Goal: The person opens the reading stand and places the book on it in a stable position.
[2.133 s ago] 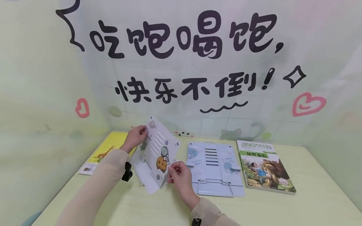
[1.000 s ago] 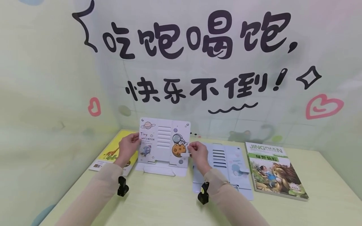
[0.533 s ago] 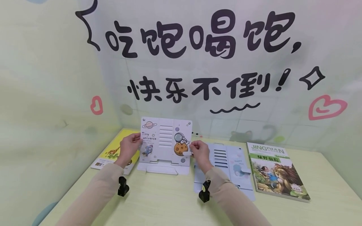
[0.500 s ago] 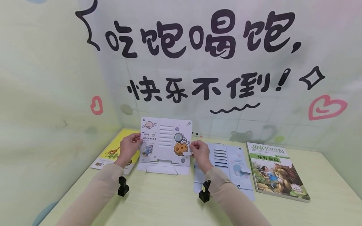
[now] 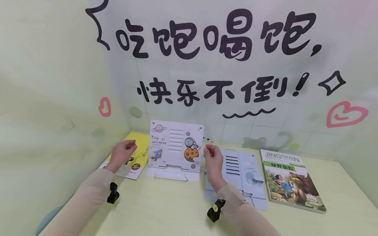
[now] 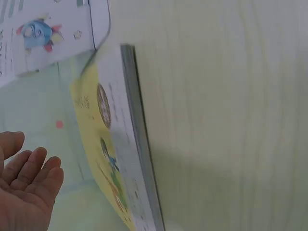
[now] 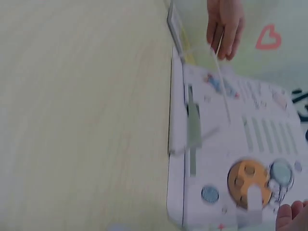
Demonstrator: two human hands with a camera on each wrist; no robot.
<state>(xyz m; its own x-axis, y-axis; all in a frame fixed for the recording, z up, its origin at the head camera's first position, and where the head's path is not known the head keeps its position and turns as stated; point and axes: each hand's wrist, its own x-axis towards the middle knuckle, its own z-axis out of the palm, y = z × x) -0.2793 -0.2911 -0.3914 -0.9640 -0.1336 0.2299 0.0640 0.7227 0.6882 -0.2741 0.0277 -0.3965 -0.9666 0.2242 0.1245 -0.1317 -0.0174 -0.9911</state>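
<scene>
A white book stand (image 5: 177, 144) printed with a planet, a rocket and an astronaut stands upright on the table, its base and front wire toward me. Off its left side, over the yellow book (image 5: 138, 164), my left hand (image 5: 121, 155) is in the air with loosely bent fingers and holds nothing; the left wrist view shows its palm and fingers (image 6: 33, 175) apart from the stand. My right hand (image 5: 214, 160) hovers right beside the stand's right edge, fingers bent, nothing in them. In the right wrist view a small white page clip (image 7: 254, 198) lies over the orange planet.
A pale blue book stand (image 5: 251, 170) lies flat, partly behind my right hand. To its right is a thick book (image 5: 290, 180) with a lion on its cover. A printed curtain (image 5: 189, 68) rises behind the table (image 5: 165, 209).
Earlier the white stand was turned to face me while both hands gripped its edges. Now both hands have let go, the left moving away leftward, the right slightly off the edge; the stand stays upright.
</scene>
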